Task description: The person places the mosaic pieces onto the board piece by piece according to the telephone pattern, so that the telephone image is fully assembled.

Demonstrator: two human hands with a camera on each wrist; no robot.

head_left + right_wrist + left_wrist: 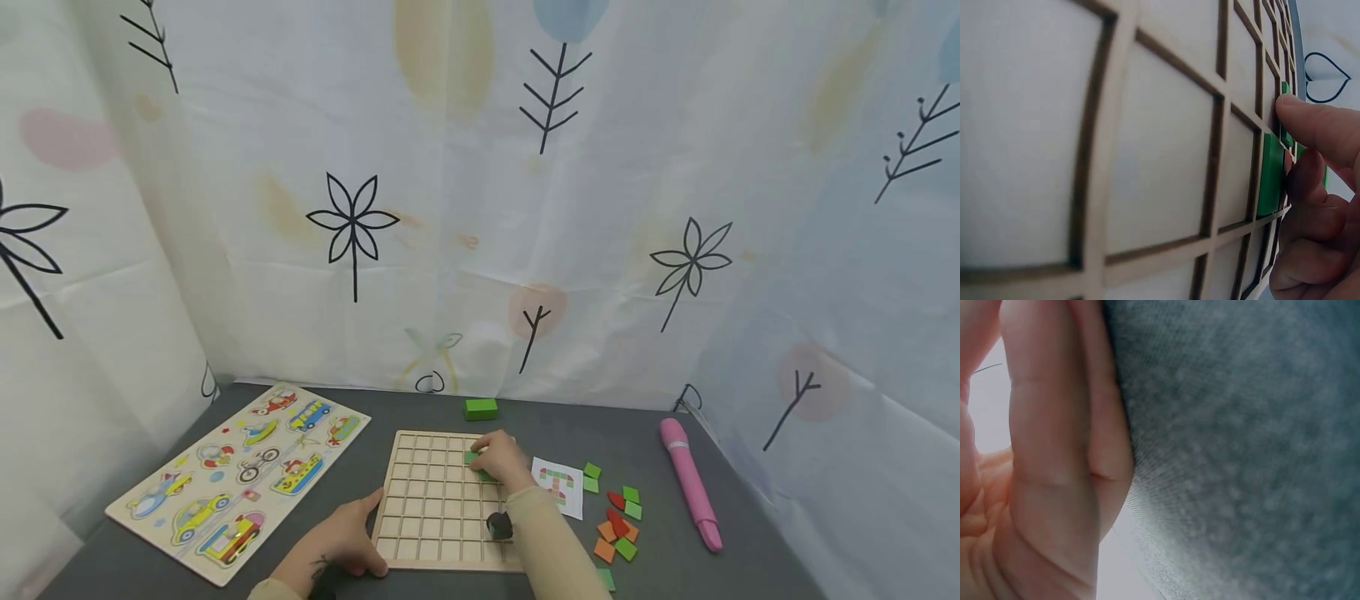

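Observation:
A wooden grid board (420, 504) lies on the dark table. My left hand (341, 533) is at its left side, thumb by the near corner and fingertips along the edge. Close up in the left wrist view, the fingers (1047, 425) are nearly straight. My right hand (501, 461) reaches over the board's far right part, pinching a small green square tile (1285, 119) at one of the cells. A second green tile (1270, 178) sits in a nearby cell, with a reddish piece beside it partly hidden by the fingers.
A pattern card (573, 492) lies right of the board, near loose green tiles (626, 548), orange tiles (604, 550) and red pieces (617, 522). A pink pen-shaped object (690, 483) is farther right. Left lies a picture puzzle board (225, 487); a green block (481, 409) stands behind.

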